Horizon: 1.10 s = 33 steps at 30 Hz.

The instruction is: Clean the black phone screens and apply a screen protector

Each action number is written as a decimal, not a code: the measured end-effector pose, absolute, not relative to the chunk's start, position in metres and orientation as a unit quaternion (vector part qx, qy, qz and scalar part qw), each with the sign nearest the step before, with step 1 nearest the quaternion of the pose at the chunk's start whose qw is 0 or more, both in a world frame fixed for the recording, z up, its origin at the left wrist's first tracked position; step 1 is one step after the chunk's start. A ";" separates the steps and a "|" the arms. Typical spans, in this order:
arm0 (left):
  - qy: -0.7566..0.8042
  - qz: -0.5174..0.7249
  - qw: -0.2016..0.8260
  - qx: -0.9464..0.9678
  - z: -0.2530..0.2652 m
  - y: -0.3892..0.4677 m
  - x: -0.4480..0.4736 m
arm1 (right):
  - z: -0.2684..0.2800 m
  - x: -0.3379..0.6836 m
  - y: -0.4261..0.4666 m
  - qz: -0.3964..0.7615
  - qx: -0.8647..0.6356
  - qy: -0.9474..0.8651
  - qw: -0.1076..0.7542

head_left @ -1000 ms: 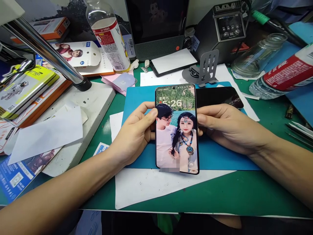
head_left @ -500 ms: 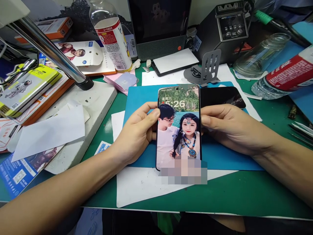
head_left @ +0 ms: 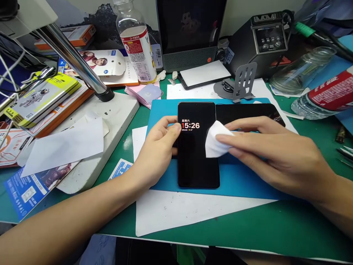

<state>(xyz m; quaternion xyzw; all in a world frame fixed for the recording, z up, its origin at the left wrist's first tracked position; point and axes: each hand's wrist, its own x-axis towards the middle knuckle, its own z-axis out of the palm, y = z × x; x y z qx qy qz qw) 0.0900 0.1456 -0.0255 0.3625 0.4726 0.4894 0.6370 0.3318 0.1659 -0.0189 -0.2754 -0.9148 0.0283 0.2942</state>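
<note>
A smartphone is held upright over the blue mat, its dark screen showing the time 15:26. My left hand grips its left edge, thumb in front and fingers around the side. In my right hand is a folded white wipe, pinched between thumb and fingers. The wipe is in front of the screen's right side; whether it touches the glass I cannot tell. Behind my right hand lies a black glossy panel, partly covered by the hand.
A metal phone stand and a white-topped device are behind the mat. A drink bottle stands back left, beside a lamp pole on a white base. At right are a glass jar and a red-labelled bottle.
The phone's screen has gone from a bright photo lock screen to a dark clock display. My right hand has left the phone's edge and now holds a white wipe.
</note>
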 end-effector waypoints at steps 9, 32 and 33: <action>0.473 0.490 0.634 0.366 -0.026 0.149 0.089 | -0.025 0.332 0.168 -0.047 -0.217 -0.960 0.170; 0.471 0.445 0.662 0.377 -0.021 0.158 0.084 | -0.016 0.316 0.106 -0.047 -0.222 -0.974 0.021; 0.471 0.444 0.663 0.377 -0.021 0.158 0.083 | -0.016 0.307 0.105 -0.044 -0.221 -0.974 0.022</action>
